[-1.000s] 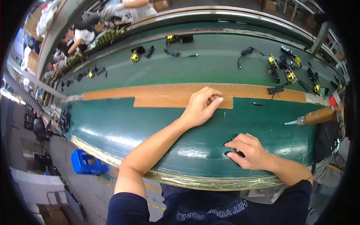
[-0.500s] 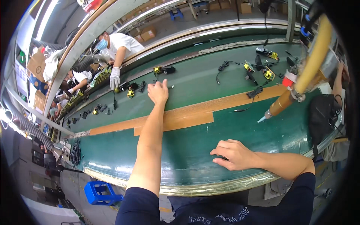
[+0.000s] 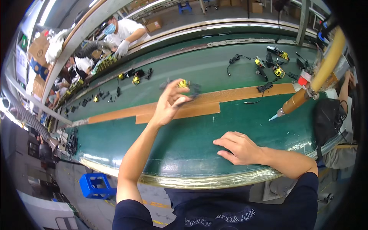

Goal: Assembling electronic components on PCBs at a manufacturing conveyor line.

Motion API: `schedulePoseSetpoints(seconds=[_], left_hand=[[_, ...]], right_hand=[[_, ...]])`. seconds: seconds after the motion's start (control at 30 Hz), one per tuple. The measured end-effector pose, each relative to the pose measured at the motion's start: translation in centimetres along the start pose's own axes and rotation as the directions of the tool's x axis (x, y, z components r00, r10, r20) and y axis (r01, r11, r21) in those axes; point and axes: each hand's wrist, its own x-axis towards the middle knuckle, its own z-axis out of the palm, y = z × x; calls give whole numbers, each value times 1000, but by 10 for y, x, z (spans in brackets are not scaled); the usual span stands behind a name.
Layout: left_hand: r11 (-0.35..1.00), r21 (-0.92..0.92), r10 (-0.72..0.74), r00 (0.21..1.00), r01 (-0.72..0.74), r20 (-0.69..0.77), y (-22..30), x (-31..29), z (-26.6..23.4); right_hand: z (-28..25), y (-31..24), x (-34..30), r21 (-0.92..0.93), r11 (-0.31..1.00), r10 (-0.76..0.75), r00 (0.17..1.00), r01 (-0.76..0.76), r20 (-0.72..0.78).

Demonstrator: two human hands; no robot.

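A small circuit board with yellow parts (image 3: 184, 83) is in the fingers of my left hand (image 3: 168, 104), raised above the brown tape strip. A dark piece beside the board (image 3: 195, 91) is smeared by motion, so its shape is unclear. My right hand (image 3: 242, 147) hovers over or rests on the green worktop (image 3: 191, 142), thumb and forefinger apart, nothing visible in it. On the belt (image 3: 207, 69) past the tape lie more yellow boards (image 3: 279, 71) with black housings, and a coiled black cable (image 3: 265, 87) lies across the tape at the right.
A hanging brown-and-yellow dispenser (image 3: 289, 104) with a pale blue tip points down at the right. A black bag (image 3: 329, 119) sits at the right edge. Bundled black cables (image 3: 72, 142) lie at the far left. Across the belt a masked co-worker in a white glove (image 3: 122, 49) works.
My left hand has come back from the belt, lifting the yellow board and dark piece. My right hand has barely moved. The co-worker's gloved hand has drawn back from the belt.
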Motion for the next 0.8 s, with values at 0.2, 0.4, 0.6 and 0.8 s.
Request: schedulePoseSetpoints(seconds=[0.2, 0.4, 0.6, 0.8], left_hand=[[575, 796, 421, 903, -188, -90, -33, -25, -77], [514, 853, 321, 942, -88, -96, -77, -3, -114], [483, 866, 199, 979, -129, 35, -73, 11, -127], [421, 867, 359, 927, -266, 111, -47, -19, -95]], right_hand=[[-29, -37, 8, -574, 769, -535, 773, 279, -341], [-58, -38, 21, -316, 943, -230, 484, -104, -844], [-63, -30, 55, 279, 960, 242, 568, -23, -787], [-47, -38, 102, 554, 824, 334, 687, 120, -645]])
